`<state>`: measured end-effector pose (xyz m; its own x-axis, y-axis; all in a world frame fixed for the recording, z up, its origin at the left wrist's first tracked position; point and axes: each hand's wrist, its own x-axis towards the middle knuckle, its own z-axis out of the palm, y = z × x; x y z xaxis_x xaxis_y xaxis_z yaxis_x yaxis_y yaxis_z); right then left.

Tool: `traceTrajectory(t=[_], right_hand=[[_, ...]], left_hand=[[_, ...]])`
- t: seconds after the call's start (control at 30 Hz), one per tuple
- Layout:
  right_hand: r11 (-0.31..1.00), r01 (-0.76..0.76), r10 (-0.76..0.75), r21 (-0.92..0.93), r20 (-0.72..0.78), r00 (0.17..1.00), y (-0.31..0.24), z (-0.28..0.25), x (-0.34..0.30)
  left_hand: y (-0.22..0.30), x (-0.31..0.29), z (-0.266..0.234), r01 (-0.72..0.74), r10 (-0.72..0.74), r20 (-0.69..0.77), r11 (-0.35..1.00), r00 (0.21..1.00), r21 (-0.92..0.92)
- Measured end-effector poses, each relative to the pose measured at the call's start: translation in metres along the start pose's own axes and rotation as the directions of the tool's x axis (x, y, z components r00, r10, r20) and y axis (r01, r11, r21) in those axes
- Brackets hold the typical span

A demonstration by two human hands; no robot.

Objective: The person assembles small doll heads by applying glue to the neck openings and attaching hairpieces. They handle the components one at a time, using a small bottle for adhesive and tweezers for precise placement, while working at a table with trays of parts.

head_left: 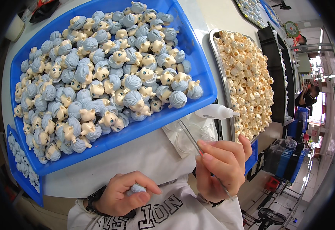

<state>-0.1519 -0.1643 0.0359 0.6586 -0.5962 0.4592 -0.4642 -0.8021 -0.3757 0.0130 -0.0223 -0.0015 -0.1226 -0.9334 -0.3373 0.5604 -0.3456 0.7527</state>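
Note:
My left hand is curled around a small pale-blue doll's hair piece, which is mostly hidden by the fingers. My right hand pinches a slim metal rod-like tool between thumb and fingers; its far end points up and left toward a clear round dish. Beyond both hands, a large blue tray is heaped with small doll heads that have pale-blue hair and painted eyes. To the right, a metal tray holds many hollow cream-coloured doll head parts.
A white squeeze bottle lies between the two trays. Another blue tray with pale-blue pieces stands at the left. A black bin is beyond the metal tray. People, crates and a fan show at the far right.

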Motion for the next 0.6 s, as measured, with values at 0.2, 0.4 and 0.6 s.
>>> traceTrajectory(t=[0.2, 0.4, 0.6], right_hand=[[1.0, -0.006, 0.005, -0.029, -0.049, 0.999, 0.0039, -0.002, -0.0032], [0.997, -0.067, 0.069, 0.028, -0.071, 0.995, 0.0, -0.0056, -0.004], [0.997, -0.073, 0.074, 0.017, -0.036, 0.997, -0.0002, -0.0072, -0.003]], left_hand=[[-0.0019, 0.0001, 0.0009, -0.014, 0.014, -0.001, 1.0, 1.0, -0.008], [-0.0032, 0.0008, 0.0003, -0.04, 0.04, 0.004, 0.999, 0.999, -0.008], [-0.0032, 0.0024, 0.0003, -0.062, 0.062, 0.011, 0.998, 0.998, -0.009]])
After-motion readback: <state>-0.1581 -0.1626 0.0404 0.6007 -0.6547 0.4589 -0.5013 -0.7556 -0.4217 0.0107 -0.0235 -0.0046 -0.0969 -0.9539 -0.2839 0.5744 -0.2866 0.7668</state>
